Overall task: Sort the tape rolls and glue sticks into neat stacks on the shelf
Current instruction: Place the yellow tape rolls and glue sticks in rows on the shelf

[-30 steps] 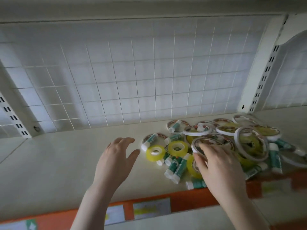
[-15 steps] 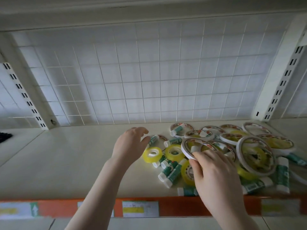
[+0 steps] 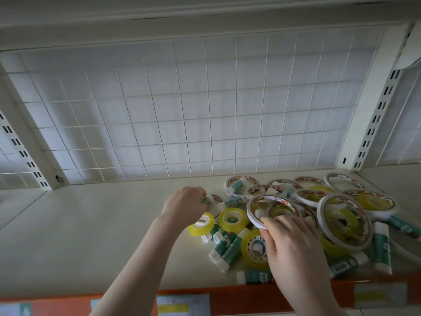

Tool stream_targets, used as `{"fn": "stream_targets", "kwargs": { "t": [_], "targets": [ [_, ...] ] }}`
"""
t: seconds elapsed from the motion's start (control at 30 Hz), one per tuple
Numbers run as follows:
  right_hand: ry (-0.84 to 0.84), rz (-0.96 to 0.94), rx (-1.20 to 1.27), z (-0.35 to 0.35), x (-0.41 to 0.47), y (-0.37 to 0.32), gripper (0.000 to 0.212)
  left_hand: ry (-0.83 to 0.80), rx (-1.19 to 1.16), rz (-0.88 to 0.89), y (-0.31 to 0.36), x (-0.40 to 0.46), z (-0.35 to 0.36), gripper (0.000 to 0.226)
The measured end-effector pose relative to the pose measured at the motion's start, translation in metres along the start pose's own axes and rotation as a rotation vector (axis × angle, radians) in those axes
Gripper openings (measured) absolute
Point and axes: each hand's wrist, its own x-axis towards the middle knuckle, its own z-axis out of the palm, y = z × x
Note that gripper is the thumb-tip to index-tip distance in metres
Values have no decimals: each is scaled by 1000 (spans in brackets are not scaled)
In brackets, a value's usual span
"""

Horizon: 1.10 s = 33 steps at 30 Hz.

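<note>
Tape rolls and glue sticks lie jumbled together on the right part of the cream-coloured shelf (image 3: pixel 91 224), none of them stacked yet. The right hand (image 3: pixel 293 247) pinches the near rim of a wide, thin white ring of double-sided tape (image 3: pixel 268 209), tilting it up off the pile. The left hand (image 3: pixel 185 205) has its fingers curled around a small green-and-white glue stick (image 3: pixel 206 199) at the pile's left edge, just behind a small yellow-tinted clear tape roll (image 3: pixel 201 224).

The wide rings are probably very light and somewhat flexible, so a rim pinch may let them bow; fingers through the open centre should hold steadier, and they ought to stack flat easily. The yellow rolls, such as a second one (image 3: pixel 233 218) beside the first, look stiffer and more compact, with smooth slippery sides, so taking them across the flat faces or by the core seems safer. Glue sticks are light, rigid cylinders that roll readily; gripping the barrel mid-length and laying them side by side should keep them in place.
</note>
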Motion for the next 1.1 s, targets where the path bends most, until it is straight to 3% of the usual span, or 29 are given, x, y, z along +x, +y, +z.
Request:
{"fn": "stream_targets", "kwargs": {
  "t": [0.2,0.37,0.63,0.9,1.1],
  "targets": [
    [12,-15,8,1,2,1,33,61,10,-132,-16,-21,4,25],
    [18,-18,35,1,3,2,32,126,-99,-138,-17,-28,3,22],
    [53,-47,67,1,4,6,31,448,-297,-115,-13,-38,-7,8],
    [53,-64,97,3,1,15,36,336,-269,-143,-19,-41,8,15],
    [54,-86,105,5,-1,20,36,276,-184,-196,-22,-35,13,3]
  ]
}}
